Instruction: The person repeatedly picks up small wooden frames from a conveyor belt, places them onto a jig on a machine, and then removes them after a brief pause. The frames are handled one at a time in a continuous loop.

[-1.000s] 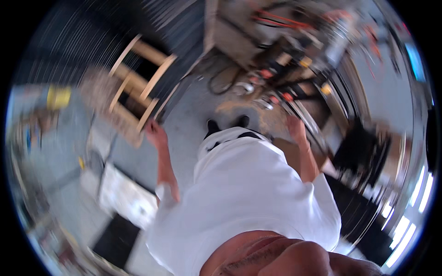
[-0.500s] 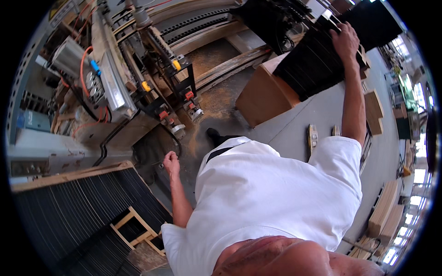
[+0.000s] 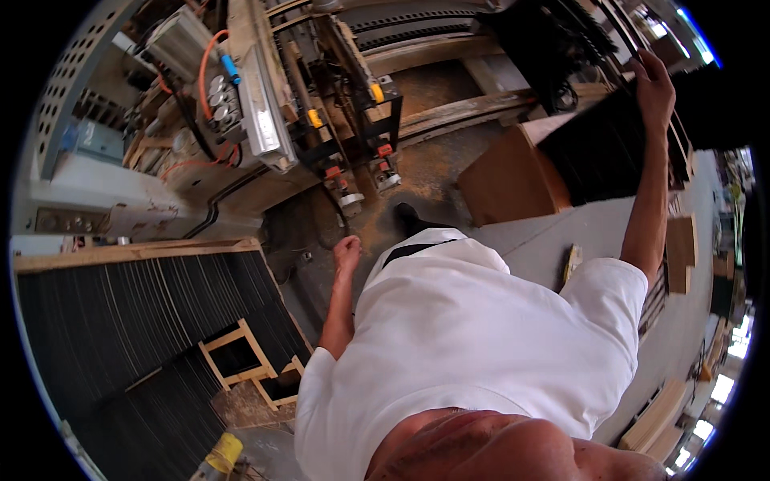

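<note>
Dark panels (image 3: 593,152), stacked close together, lie just below and to the left of our right hand (image 3: 656,96), whose arm is stretched far out to the side. Its fingers are partly bent at the stack's far edge; we cannot tell how far they are closed, or whether they grip a panel or only rest against it. We judge the step in hand to be making contact with the stack, and a firm hold would call for settling the fingers squarely over one edge. Farther left of that grip, beside the panels, is a brown box (image 3: 509,180), then sawdust (image 3: 429,180) on the floor. Beyond it, well apart from the grip, our left hand (image 3: 346,255) hangs loosely curled near our waist; nothing shows in it, though we cannot tell how fully it is closed. Past the left hand are a machine (image 3: 265,120) with red and yellow fittings and a second dark pile (image 3: 160,289), a pale wooden frame (image 3: 250,374) lying on it.
</note>
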`<state>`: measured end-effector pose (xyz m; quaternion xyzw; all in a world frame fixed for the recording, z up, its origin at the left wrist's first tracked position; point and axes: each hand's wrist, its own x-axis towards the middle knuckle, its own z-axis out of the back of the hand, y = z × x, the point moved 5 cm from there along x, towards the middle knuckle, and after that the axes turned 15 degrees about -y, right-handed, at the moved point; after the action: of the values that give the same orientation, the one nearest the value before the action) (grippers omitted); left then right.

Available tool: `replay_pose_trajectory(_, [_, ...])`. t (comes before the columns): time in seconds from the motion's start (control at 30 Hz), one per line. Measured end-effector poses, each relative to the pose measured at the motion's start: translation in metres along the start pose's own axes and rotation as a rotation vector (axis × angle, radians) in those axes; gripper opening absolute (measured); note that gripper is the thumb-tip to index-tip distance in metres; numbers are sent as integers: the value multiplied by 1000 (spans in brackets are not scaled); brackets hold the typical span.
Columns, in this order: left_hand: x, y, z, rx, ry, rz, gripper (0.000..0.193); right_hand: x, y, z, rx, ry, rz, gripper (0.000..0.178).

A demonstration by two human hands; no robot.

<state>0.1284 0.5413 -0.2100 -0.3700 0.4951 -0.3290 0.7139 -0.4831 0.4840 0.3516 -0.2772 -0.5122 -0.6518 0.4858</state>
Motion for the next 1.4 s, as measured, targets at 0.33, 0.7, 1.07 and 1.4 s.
replay_pose_trajectory(0.33, [47,-178,-48,-79,-102,-238,21,-25,61,-236,513,-50,-146,38])
replay_pose_trajectory(0.7, [226,-436,-157,-422,-167,-338,25,-74,-26,-389,910,154,-696,28])
replay_pose_trajectory(1.07, [465,-487,-185,-824,-134,-43,33,-126,27,-419,673,885,-512,25])
replay_pose_trajectory(1.4, [205,-375,-166,-899,-120,176,17,-153,188,-506,869,877,534,23])
